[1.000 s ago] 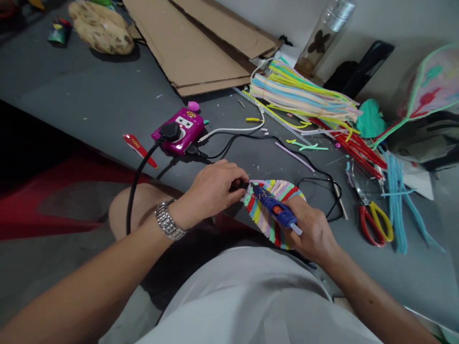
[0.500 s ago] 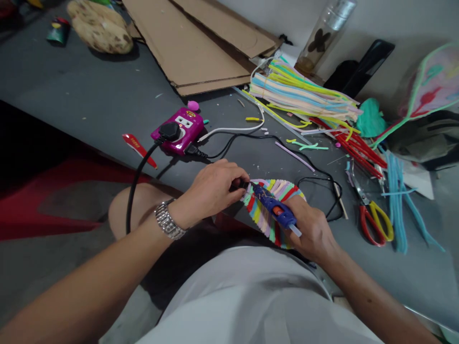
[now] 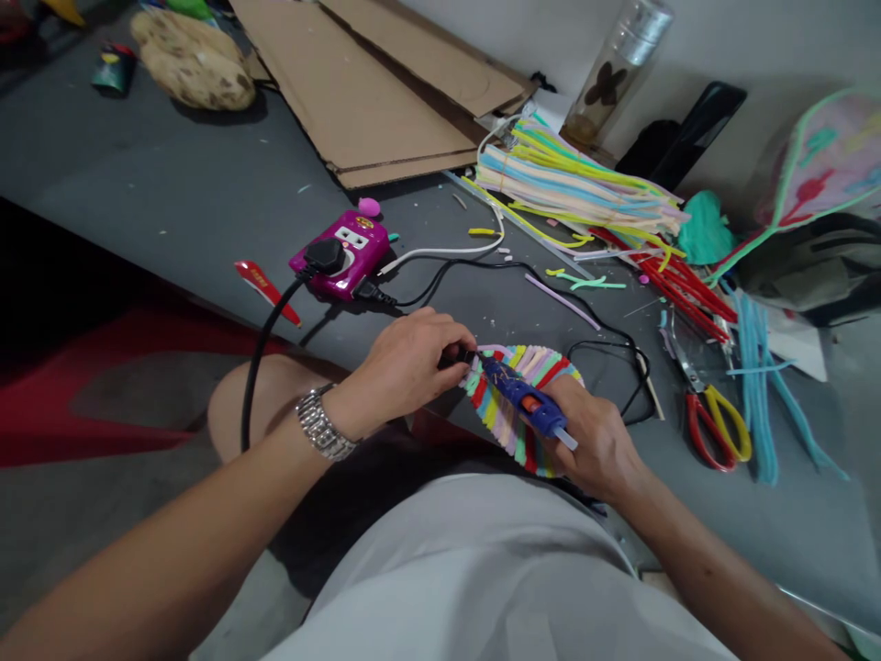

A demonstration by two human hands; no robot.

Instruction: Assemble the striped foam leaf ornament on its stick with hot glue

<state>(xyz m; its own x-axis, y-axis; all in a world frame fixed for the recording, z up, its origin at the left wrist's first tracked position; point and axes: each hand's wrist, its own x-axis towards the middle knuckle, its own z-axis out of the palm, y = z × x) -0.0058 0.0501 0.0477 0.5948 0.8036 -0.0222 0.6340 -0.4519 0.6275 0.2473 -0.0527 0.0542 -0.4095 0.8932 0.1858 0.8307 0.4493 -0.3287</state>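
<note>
My right hand (image 3: 597, 445) is wrapped round a blue glue gun (image 3: 524, 400), whose nozzle points left over a fan-shaped piece of coloured strips (image 3: 513, 384) at the near edge of the grey table (image 3: 206, 197). My left hand (image 3: 406, 363), with a metal watch on its wrist, pinches something small and dark at the left edge of that striped piece, right by the nozzle tip. The glue gun's black cable (image 3: 606, 344) loops on the table behind the piece.
A magenta power strip (image 3: 340, 252) with plugged-in cables sits behind my left hand. Red and yellow scissors (image 3: 712, 418), blue and red pipe cleaners, and a bundle of pastel strips (image 3: 578, 179) lie at the right. Cardboard sheets (image 3: 385, 83) and a glass bottle (image 3: 612, 73) stand at the back.
</note>
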